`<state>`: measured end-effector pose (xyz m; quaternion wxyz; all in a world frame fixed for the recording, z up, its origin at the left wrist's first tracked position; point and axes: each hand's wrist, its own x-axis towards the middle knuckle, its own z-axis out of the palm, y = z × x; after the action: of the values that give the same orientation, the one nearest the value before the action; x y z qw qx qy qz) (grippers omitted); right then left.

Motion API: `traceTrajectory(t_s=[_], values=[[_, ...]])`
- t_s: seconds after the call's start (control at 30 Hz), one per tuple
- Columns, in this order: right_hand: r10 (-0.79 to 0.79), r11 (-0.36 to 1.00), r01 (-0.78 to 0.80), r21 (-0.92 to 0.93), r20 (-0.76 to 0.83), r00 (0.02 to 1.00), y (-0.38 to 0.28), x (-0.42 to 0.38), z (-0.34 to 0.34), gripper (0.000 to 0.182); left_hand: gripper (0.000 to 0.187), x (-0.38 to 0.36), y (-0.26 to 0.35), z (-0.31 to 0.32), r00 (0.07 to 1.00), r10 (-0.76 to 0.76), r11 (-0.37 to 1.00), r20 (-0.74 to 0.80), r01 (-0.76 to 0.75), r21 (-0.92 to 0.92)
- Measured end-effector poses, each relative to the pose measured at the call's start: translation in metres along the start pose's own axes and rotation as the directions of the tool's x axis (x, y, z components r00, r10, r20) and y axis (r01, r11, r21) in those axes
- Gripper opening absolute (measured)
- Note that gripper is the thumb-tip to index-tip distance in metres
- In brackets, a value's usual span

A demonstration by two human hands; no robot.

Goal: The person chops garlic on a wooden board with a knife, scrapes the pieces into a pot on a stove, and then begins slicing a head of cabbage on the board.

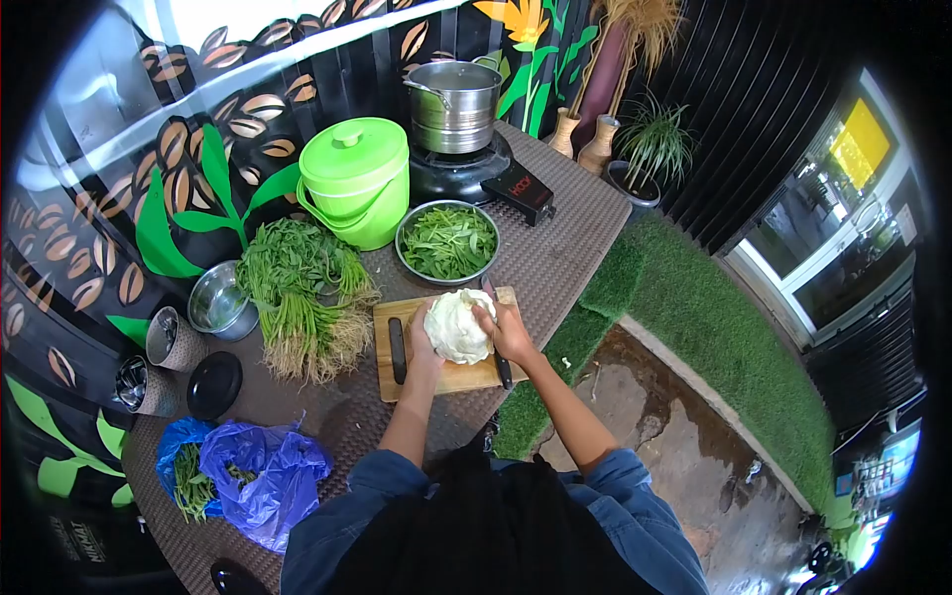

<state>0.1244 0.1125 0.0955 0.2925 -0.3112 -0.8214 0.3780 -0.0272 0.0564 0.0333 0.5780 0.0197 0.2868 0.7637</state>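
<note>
A pale cabbage [460, 327] is held between my two hands over the wooden cutting board [451, 378]. My left hand [423, 335] wraps its left side. On the right side, my right hand [507, 331] grips it with the thumb over the front. A knife [505, 371] with a black handle runs along the board's right part, partly hidden beneath my right hand. Just beyond the board stands a steel bowl [404, 260] of cut green leaves [450, 241]. To the left lies a large bunch of leafy greens [302, 288] with the roots on.
A lidded green bucket [354, 183] and a steel pot [455, 109] on a black stove [446, 174] stand at the back. An empty metal bowl [222, 302], cups [176, 338], a black lid [214, 386] and blue plastic bags [263, 476] are on the left. The table edge [580, 263] runs along the right.
</note>
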Motion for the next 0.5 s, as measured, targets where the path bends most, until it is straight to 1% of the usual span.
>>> traceTrajectory(t_s=[0.07, 0.13, 0.2, 0.23, 0.33, 0.4, 0.43, 0.47, 0.5], values=[[-0.017, 1.000, 0.018, 0.023, -0.024, 1.000, -0.001, -0.003, 0.002, 0.030, 0.048, 0.004, 0.000, -0.008, 0.996, -0.054, 0.998, 0.075, 0.056, -0.031], [-0.035, 0.998, 0.037, 0.049, -0.049, 0.998, -0.001, -0.005, 0.006, 0.028, 0.047, 0.007, 0.001, -0.011, 0.996, -0.061, 0.998, 0.063, 0.063, -0.024], [-0.075, 0.995, 0.082, 0.055, -0.124, 0.989, 0.001, -0.005, 0.010, 0.028, 0.047, 0.008, 0.003, -0.012, 0.997, -0.066, 0.998, 0.050, 0.067, -0.019], [-0.075, 0.995, 0.082, 0.055, -0.124, 0.989, 0.002, -0.006, 0.011, 0.028, 0.046, 0.007, 0.002, -0.012, 0.996, -0.053, 0.998, 0.067, 0.055, -0.025], [-0.025, 0.995, 0.038, 0.089, -0.152, 0.988, 0.007, -0.005, 0.014, 0.028, 0.045, 0.007, 0.001, -0.010, 0.995, -0.059, 0.997, 0.078, 0.062, -0.036], [-0.003, 0.981, 0.034, 0.192, -0.159, 0.987, 0.009, -0.003, 0.015, 0.028, 0.045, 0.004, 0.003, -0.007, 0.995, -0.075, 0.996, 0.071, 0.078, -0.039], [-0.001, 0.981, 0.033, 0.193, -0.159, 0.987, 0.009, -0.002, 0.014, 0.028, 0.045, 0.002, 0.003, -0.002, 0.997, -0.081, 0.996, 0.018, 0.082, -0.040], [0.054, 0.974, -0.027, 0.224, -0.118, 0.992, 0.010, -0.002, 0.013, 0.027, 0.045, -0.001, 0.004, 0.002, 0.996, -0.088, 0.995, -0.033, 0.087, -0.042], [0.108, 0.964, -0.086, 0.251, -0.075, 0.991, 0.011, -0.002, 0.012, 0.026, 0.045, 0.000, 0.004, 0.002, 0.996, -0.089, 0.995, -0.031, 0.088, -0.042]])
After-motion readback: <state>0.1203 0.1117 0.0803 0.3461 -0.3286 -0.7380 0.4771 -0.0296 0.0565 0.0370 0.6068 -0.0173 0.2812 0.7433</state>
